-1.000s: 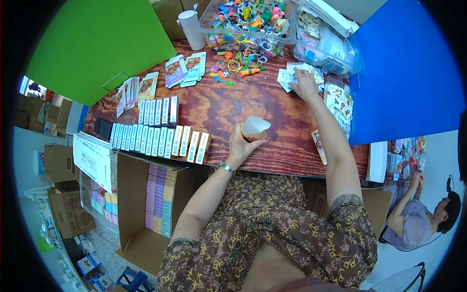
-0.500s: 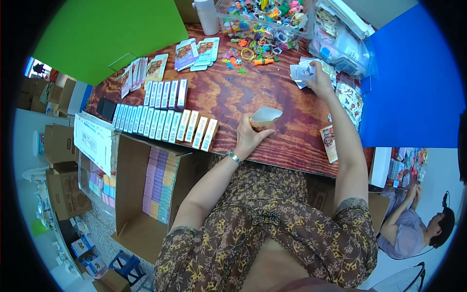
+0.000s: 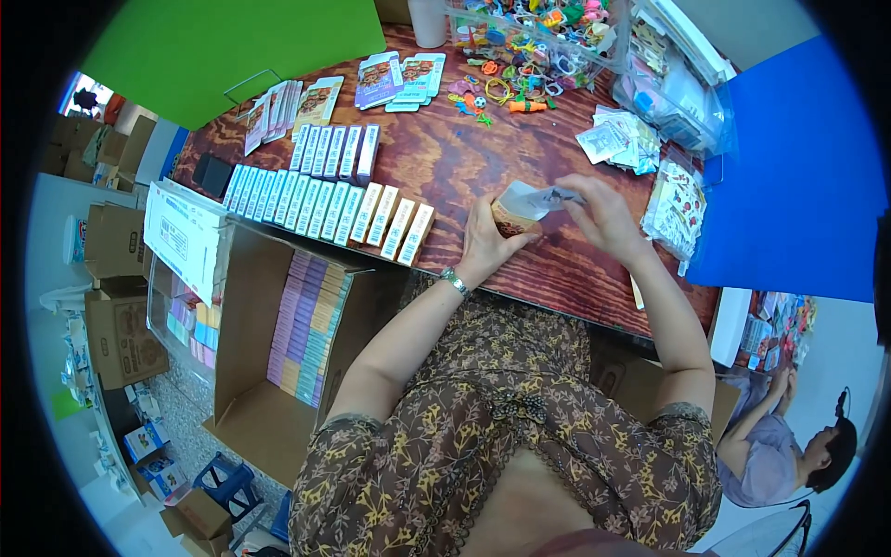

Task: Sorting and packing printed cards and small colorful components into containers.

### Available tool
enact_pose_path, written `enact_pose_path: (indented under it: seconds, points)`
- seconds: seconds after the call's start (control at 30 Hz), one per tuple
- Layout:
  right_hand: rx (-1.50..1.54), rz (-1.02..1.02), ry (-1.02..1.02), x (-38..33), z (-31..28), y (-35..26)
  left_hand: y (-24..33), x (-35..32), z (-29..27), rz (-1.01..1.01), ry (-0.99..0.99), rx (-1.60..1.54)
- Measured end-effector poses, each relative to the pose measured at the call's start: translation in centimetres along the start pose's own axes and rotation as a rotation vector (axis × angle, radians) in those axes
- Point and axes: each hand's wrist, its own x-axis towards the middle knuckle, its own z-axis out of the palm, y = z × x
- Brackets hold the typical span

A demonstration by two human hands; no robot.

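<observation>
My left hand (image 3: 484, 246) is wrapped round a small orange-yellow cardboard box (image 3: 512, 223), squeezed so that its pale mouth gapes upward. At that mouth my right hand (image 3: 605, 221) pinches a small whitish card or packet (image 3: 555, 198) with a dark print, one end at the opening. Whether it is inside the box cannot be told. Beyond the right hand lies a loose pile of similar white pieces (image 3: 617, 139). To the left hand's left stand rows of filled-looking small boxes (image 3: 404, 232), with yellow ones nearest.
Flat cartons (image 3: 379, 82) lie at the back of the wooden table. Small plastic toys (image 3: 501, 91) spill before a clear bin (image 3: 538, 39). Printed packets (image 3: 673, 212) lie at right by a blue panel (image 3: 798, 176). An open carton (image 3: 246, 371) stands below left. Another person (image 3: 780, 446) sits at right.
My right hand has come from the white pile to the box, bringing a small whitish piece. My left hand keeps hold of the box. The whole view has shifted slightly.
</observation>
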Motion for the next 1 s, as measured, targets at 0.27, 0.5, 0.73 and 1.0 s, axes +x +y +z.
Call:
enact_pose_path:
  seconds: [0.27, 0.5, 0.73, 1.0]
  points:
    - [-0.404, -0.165, -0.050, 1.0, 2.3, -3.3, 0.1, -0.1, 0.6, 0.205, 0.087, 0.140]
    - [-0.414, -0.366, 0.023, 3.1, 4.0, -2.8, -0.9, -0.5, 0.2, 0.151, 0.078, 0.036]
    - [-0.179, -0.203, 0.036, 4.8, 4.6, -1.8, -1.2, 0.1, 0.0, 0.100, 0.072, 0.041]
    - [-0.223, -0.194, -0.085, 5.0, 3.7, -1.9, -1.6, 0.1, 0.0, 0.061, 0.110, 0.024]
